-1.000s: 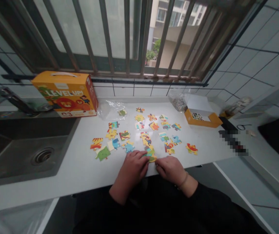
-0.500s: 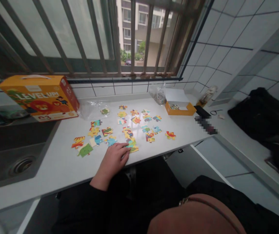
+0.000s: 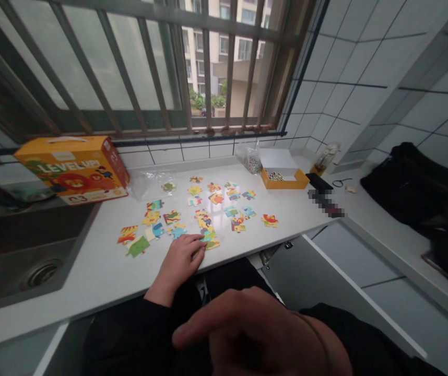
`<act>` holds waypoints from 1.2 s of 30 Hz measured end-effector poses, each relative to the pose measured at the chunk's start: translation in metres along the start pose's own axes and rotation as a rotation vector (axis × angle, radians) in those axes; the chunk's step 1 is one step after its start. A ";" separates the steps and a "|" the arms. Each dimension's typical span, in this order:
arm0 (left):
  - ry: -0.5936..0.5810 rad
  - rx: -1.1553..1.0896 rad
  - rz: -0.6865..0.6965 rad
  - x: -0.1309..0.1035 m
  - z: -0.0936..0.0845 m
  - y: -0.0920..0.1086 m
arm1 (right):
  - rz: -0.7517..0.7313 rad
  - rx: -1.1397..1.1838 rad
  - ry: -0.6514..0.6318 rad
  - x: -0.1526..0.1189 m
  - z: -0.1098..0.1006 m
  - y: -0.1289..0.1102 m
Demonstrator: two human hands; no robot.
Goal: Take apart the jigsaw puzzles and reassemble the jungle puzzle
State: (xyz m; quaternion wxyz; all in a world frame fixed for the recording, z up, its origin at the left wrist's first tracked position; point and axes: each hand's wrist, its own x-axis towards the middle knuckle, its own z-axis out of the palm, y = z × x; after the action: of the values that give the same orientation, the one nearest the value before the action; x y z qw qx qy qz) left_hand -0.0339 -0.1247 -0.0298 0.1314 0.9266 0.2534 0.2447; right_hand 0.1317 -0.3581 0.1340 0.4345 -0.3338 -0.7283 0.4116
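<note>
My left hand [image 3: 183, 259] lies on the white counter [image 3: 102, 277], its fingers stretched out and touching the lower end of a joined strip of jigsaw pieces [image 3: 205, 219]. Close to the camera is my right hand [image 3: 263, 329], dark and in front of my lap. Its index finger points left, apart from the other fingers, and nothing shows in it; the lower part is cut off by the frame. Loose jigsaw pieces lie around the strip, among them a green piece [image 3: 138, 246], a blue elephant piece [image 3: 155, 231] and a red and yellow piece [image 3: 270, 220].
An orange puzzle box [image 3: 79, 167] stands at the back left beside the sink [image 3: 24, 256]. Clear plastic wrap [image 3: 145, 184] lies near it. An open small orange box [image 3: 286, 180], a bag of small things [image 3: 253, 159] and a black object [image 3: 320, 183] are at the back right.
My right hand has risen into view at the bottom centre, its index finger now showing. My left hand stays on the strip. The view has shifted slightly.
</note>
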 end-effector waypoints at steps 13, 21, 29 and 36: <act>-0.035 -0.047 -0.032 -0.002 0.000 -0.004 | 0.511 -0.858 0.316 -0.048 -0.058 0.144; -0.007 -0.082 -0.046 -0.005 -0.003 0.001 | 0.383 -0.987 0.476 -0.041 -0.104 0.207; 0.019 -0.096 -0.087 -0.008 0.005 -0.001 | 0.328 -1.087 0.502 0.011 -0.109 0.235; 0.005 -0.097 -0.099 -0.006 0.005 0.000 | 0.343 -1.061 0.473 0.002 -0.112 0.236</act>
State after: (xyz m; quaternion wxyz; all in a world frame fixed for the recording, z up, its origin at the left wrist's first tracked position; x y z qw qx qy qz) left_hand -0.0355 -0.1284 -0.0366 0.1875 0.9048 0.2871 0.2524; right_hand 0.2629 -0.2186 -0.0436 0.2863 -0.7002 -0.6534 -0.0289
